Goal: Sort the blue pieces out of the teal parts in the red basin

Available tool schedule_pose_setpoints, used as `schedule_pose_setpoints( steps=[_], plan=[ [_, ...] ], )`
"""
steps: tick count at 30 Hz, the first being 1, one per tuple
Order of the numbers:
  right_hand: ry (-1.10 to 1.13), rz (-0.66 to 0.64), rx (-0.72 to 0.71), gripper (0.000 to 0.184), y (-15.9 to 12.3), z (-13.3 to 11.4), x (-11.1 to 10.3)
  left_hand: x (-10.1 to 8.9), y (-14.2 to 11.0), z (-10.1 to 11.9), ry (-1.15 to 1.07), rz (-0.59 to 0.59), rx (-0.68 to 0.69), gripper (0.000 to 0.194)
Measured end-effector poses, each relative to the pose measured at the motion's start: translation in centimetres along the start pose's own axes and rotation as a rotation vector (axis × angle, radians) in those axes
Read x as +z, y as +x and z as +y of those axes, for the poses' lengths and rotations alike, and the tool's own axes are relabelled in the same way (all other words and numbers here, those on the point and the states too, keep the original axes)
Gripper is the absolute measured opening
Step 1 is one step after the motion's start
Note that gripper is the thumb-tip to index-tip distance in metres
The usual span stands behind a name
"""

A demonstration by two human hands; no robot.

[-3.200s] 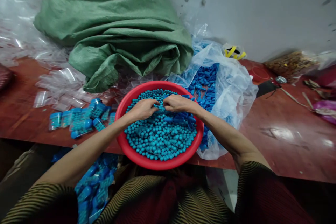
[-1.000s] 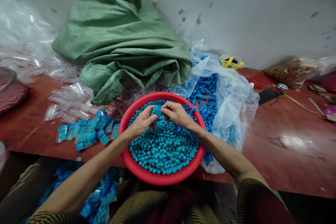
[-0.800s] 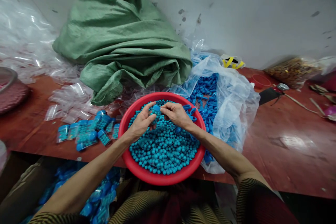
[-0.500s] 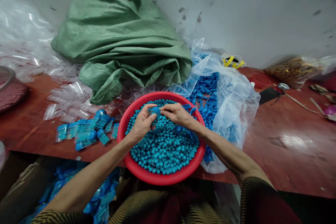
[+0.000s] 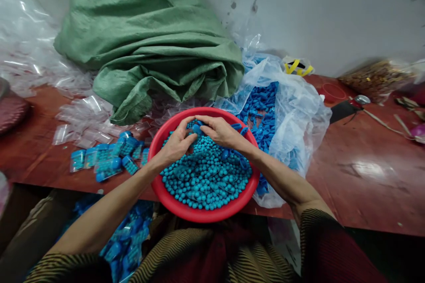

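Observation:
A small clear container with a blue cap is between my hands, over the far half of a red basin. My left hand is closed round its body, which is mostly hidden by the fingers. From the other side my right hand presses its thumb and fingers against the cap. Loose turquoise beads fill the basin beneath both hands. Several blue plastic caps lie on the beads by my right wrist.
Filled blue-capped containers lie left of the basin, near a heap of clear empty ones. Behind stands a green sack. An open plastic bag of blue parts is on the right. More filled packs sit below the table edge.
My right hand has shifted left, its fingers now arched over the cap and meeting my left fingertips. The view has tilted slightly, so the basin appears higher.

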State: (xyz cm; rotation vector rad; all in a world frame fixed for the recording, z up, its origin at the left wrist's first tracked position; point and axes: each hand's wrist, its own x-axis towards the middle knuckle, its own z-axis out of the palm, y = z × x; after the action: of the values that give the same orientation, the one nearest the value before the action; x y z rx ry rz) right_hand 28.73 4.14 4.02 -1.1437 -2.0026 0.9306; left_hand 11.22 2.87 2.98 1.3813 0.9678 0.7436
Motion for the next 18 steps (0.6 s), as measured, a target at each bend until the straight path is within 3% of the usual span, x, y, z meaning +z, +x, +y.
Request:
schedule_pose_setpoints(
  steps=[2,5,7,13,18],
  plan=[
    [-0.14,-0.074,-0.05,0.044,-0.2,-0.9,0.2,0.4,0.1,0.1,-0.064,0.035,0.027,0.06],
    [-0.301,-0.122,-0.115,0.085,-0.7,-1.3,0.8,0.8,0.3,0.2,-0.166,0.05,0.094,0.06],
    [-0.426,-0.1,-0.123,0.1,-0.9,-1.3,1.4,0.9,0.5,0.3,-0.198,0.044,0.112,0.059],
    [-0.767,-0.105,-0.069,0.097,-1.0,-2.0,2.5,1.4,0.7,-0.1,-0.214,0.084,0.109,0.05],
    [-0.675,-0.105,-0.099,0.099,-1.3,-1.8,2.1,1.7,0.2,-0.6,-0.207,0.121,0.096,0.045]
  ],
)
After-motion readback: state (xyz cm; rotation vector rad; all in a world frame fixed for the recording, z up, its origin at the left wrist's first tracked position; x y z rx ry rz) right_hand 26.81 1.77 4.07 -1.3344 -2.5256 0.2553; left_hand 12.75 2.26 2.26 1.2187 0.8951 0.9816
